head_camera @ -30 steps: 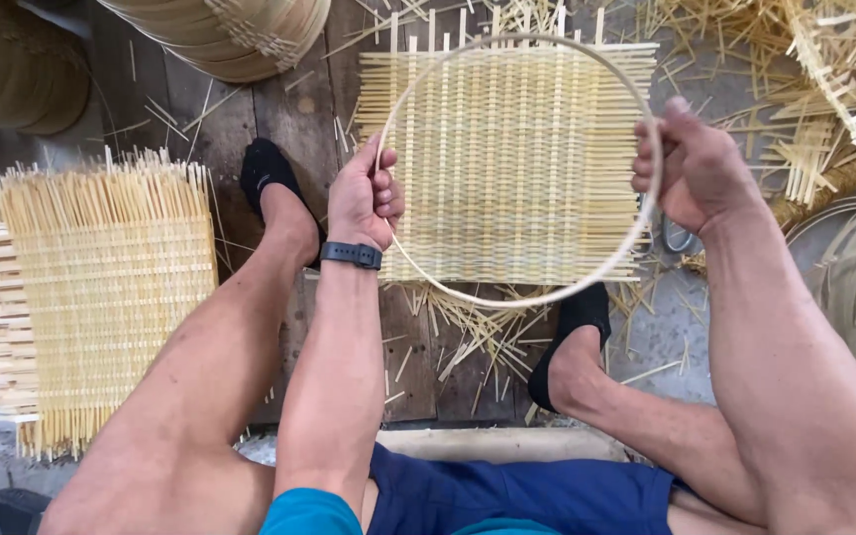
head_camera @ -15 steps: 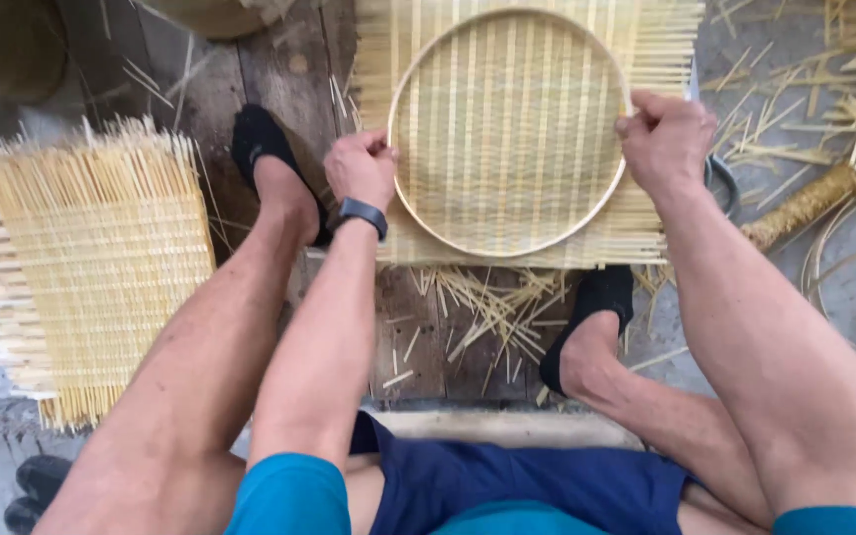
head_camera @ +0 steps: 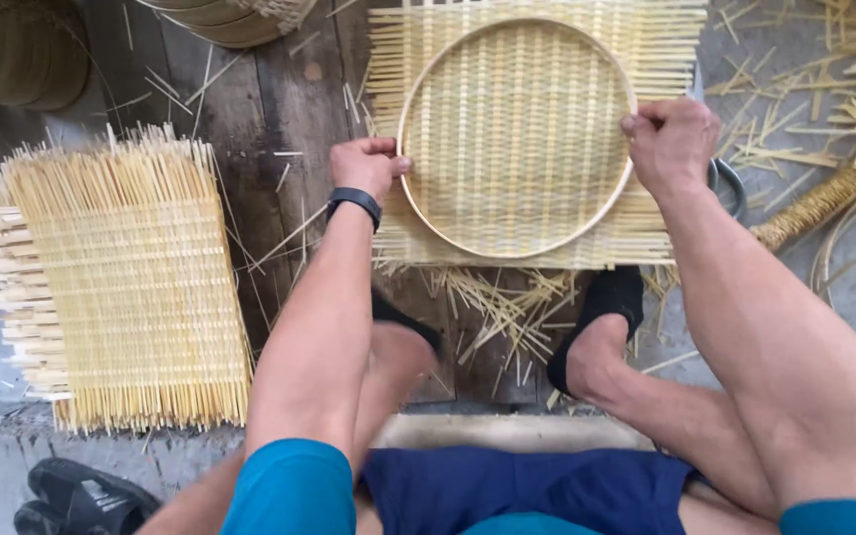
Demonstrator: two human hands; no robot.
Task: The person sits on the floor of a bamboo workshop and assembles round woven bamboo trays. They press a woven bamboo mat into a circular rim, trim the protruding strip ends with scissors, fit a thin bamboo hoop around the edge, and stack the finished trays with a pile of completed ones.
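A thin round bamboo hoop point(head_camera: 517, 248) lies flat on a square woven bamboo mat point(head_camera: 537, 59) on the dark wooden floor. My left hand point(head_camera: 367, 166), with a black band on its wrist, grips the hoop's left edge. At the hoop's right edge my right hand point(head_camera: 671, 144) is closed on the rim. Both hands press the hoop down onto the mat. My two feet in black shoes rest just below the mat.
A stack of woven bamboo mats point(head_camera: 116, 282) lies at the left. Round baskets point(head_camera: 12, 54) stand at the top left. Loose bamboo strips point(head_camera: 497, 307) litter the floor under the mat and at the right. A black sandal point(head_camera: 76, 495) sits at the bottom left.
The hoop, held tilted above the mat a second ago, has come down flat onto it. Both hands moved lower with it and the view shifted closer.
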